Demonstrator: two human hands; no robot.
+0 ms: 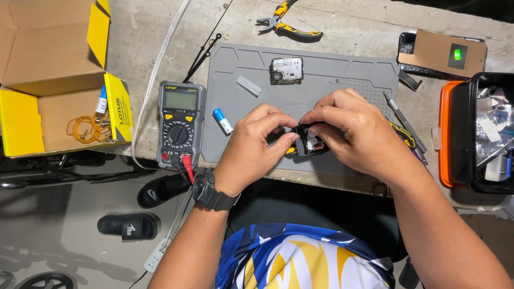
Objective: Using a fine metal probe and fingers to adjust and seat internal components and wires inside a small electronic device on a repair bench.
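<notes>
We hold a small black module (309,143) between both hands, just above the near edge of the grey work mat (342,69), where a dropped part would land on the soft mat and not on the hard bench (155,32). Its housing looks like dark moulded plastic, boxy, with a pale piece and a coppery winding showing at the open face; what it is exactly we cannot tell. Our left hand (251,147) is closed in a pinch on its left side, thumb and forefinger meeting at the edge, while our right hand (350,134) curls over the top and right, fingers bent and gripping the body to steady it. A yellow-handled tool (402,136) lies partly hidden under the right hand. Further out on the mat, which is matt and rubbery with moulded trays and ribs, lie a blue and white cylindrical battery (223,121), a small pale strip (249,85) and a square metal-faced part (286,70) set apart at the far edge. Touching the mat's left side sits a grey multimeter (181,120) with red and black leads plugged in, within easy reach. Beyond it an open yellow cardboard box (59,80) holds rubber bands. Yellow-handled pliers (289,27) rest on the bare, rough bench beyond the mat, and an orange-edged black case (476,134) stands open at the right.
</notes>
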